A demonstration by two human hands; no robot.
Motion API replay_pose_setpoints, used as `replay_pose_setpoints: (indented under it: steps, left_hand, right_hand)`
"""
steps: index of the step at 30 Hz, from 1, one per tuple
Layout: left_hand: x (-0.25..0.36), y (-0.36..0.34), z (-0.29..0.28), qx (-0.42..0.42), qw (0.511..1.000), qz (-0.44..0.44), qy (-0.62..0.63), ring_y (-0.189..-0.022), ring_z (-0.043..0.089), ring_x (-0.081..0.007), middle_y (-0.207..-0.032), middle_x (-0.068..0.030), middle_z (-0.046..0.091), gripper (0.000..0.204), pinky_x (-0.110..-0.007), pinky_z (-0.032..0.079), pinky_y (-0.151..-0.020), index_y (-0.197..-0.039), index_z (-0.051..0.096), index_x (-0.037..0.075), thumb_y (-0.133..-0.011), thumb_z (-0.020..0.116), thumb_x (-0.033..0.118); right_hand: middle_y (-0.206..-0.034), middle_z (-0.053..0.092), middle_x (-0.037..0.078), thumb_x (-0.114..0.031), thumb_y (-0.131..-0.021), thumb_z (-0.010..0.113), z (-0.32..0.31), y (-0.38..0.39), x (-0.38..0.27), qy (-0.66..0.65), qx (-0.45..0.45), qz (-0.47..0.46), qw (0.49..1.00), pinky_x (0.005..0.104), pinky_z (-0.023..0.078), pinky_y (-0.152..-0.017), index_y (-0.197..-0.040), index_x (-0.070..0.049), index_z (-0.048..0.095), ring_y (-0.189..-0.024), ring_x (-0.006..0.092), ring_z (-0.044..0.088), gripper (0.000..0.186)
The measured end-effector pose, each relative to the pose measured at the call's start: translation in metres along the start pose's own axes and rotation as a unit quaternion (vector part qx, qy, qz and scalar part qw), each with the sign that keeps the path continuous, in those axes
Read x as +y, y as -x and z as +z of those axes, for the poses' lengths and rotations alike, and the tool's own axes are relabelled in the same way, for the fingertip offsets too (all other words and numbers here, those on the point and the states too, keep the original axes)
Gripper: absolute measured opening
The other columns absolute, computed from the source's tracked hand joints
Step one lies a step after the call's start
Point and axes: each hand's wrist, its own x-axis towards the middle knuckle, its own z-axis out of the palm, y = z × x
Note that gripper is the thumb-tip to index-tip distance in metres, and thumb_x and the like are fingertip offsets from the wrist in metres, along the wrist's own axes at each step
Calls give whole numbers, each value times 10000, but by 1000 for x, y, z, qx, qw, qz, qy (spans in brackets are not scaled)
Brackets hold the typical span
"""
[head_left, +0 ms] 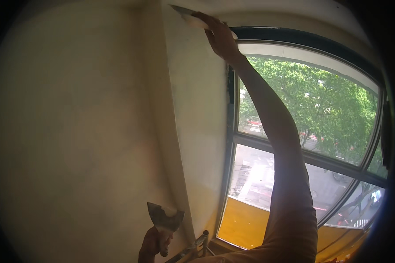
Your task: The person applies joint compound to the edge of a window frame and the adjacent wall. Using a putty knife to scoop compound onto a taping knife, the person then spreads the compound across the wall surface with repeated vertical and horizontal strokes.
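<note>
Low in the head view, my left hand (149, 243) is closed round the handle of a putty knife (156, 214). Its broad metal blade points up, with a pale patch of filler-like paste on it. My right arm reaches high past the window. At its end my right hand (222, 43) grips a second blade tool, which looks like a wide putty knife (182, 10). That blade is seen nearly edge-on and points left at the top of the wall strip (193, 79), close under the ceiling. Whether it touches the surface I cannot tell.
A window with a dark frame (285, 34) stands to the right, with trees and a street beyond. A plain wall (74, 131) fills the left, ending in a vertical corner edge (176, 127). Metal tubing (202, 240) rises at the bottom, near my left hand.
</note>
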Motion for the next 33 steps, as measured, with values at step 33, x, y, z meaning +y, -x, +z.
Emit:
replay_pose_setpoints:
  steps: [33]
  left_hand:
    - [6,75,43,243,961,-40,-128,-792,650,-245,-1014,-209,651,436,-336,534,-609,-1231,536,-75,-918,664,200]
  right_hand:
    - [-1586,359,140,-43,-820,598,45,538,-332,-139,-369,141,908,588,202,-1182,-1483,-343,454,-1486,387,285,742]
